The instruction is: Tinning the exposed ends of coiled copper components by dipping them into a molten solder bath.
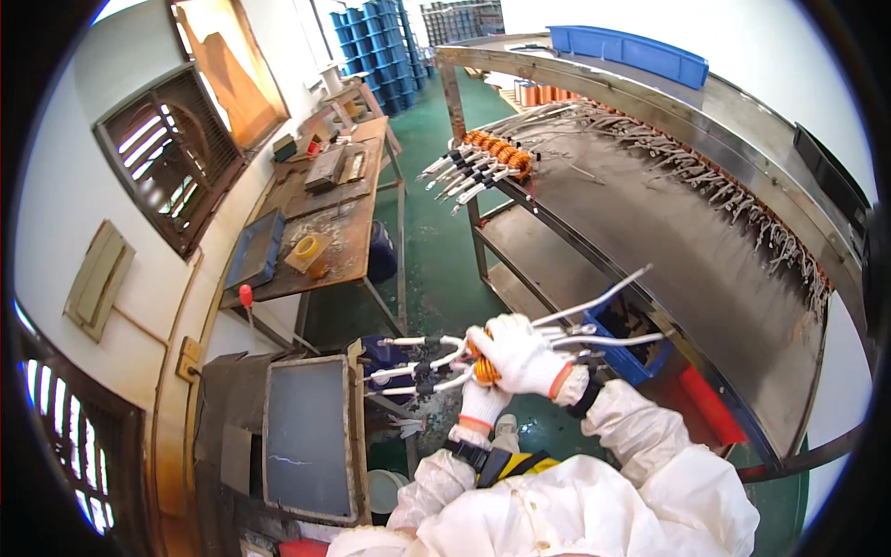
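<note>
My white-gloved right hand (pixel 522 355) is closed over a bundle of copper wire coils (pixel 485 372). From below, my left hand (pixel 484 406), also gloved, grips the same coils; its fingers are partly hidden behind them. White-sleeved leads (pixel 422 367) with black bands stick out of the bundle to the left. Longer pale leads (pixel 599 297) stretch out on its right side, past my right hand. Left of the bundle, apart from the lead tips, stands a square framed tank (pixel 309 436) with a smooth grey surface.
A metal bench (pixel 631 200) on the right carries rows of coils with pale leads; another coil bundle (pixel 498 156) sits on its far left corner. Under it are a blue bin (pixel 631 348) and a red object (pixel 710 408). A worktable (pixel 339 223) stands along the left wall.
</note>
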Demonstrator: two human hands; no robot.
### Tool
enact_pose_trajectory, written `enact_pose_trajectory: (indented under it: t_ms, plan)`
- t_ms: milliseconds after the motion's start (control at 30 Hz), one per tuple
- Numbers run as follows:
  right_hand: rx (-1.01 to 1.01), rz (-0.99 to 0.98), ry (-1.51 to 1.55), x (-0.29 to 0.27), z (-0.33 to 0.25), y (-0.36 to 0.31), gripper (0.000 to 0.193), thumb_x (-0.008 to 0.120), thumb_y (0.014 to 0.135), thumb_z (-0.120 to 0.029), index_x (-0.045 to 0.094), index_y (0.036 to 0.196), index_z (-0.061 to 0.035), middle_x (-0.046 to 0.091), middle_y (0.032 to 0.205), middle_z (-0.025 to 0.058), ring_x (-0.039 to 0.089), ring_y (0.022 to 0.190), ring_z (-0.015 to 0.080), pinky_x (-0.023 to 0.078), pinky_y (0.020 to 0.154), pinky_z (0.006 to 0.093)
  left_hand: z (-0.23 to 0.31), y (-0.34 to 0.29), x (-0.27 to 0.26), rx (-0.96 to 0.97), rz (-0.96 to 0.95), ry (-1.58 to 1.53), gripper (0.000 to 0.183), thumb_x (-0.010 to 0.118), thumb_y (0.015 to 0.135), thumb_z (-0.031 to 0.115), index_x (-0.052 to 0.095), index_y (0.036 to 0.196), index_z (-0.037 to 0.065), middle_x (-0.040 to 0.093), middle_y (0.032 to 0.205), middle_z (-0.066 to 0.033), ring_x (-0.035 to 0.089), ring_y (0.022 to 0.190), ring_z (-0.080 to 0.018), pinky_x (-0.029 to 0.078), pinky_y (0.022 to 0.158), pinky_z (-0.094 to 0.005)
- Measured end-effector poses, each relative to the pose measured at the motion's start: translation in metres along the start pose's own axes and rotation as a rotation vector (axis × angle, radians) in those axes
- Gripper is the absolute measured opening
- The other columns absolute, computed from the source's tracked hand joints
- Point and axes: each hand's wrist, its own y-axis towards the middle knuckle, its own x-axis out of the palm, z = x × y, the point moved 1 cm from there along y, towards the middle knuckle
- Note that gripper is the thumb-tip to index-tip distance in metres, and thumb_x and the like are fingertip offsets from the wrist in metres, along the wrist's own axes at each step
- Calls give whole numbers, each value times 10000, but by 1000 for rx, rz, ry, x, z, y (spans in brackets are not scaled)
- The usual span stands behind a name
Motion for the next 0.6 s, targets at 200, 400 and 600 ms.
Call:
enact_pose_trajectory:
  t_ms: [200, 400, 600]
  plan:
    - [49, -48, -128, -20, 84, 35, 398, 714, 683, -216, 526, 1026, -141, 525, 865, 104, 541, 865, 310, 399, 788, 428, -4, 85, 89, -261, 143, -276, 432, 411, 1010, 355, 456, 1364, 112, 520, 1372, -87, 493, 1266, -242, 368, 1104, -437]
    - [91, -58, -143, -39, 135, 50, 397, 737, 679, -238, 536, 1004, -132, 533, 824, 106, 554, 832, 321, 424, 727, 439, -37, 152, 84, -408, 28, -511, 391, 493, 994, 349, 502, 1288, 91, 547, 1308, -107, 516, 1227, -256, 395, 1087, -457]
    - [128, -117, -137, -51, 198, 56, 506, 761, 662, -242, 554, 1105, -115, 563, 948, 131, 559, 916, 357, 457, 775, 465, -55, 196, 122, -390, 6, -470, 382, 438, 1016, 343, 492, 1295, 89, 545, 1310, -101, 521, 1218, -236, 407, 1080, -435]
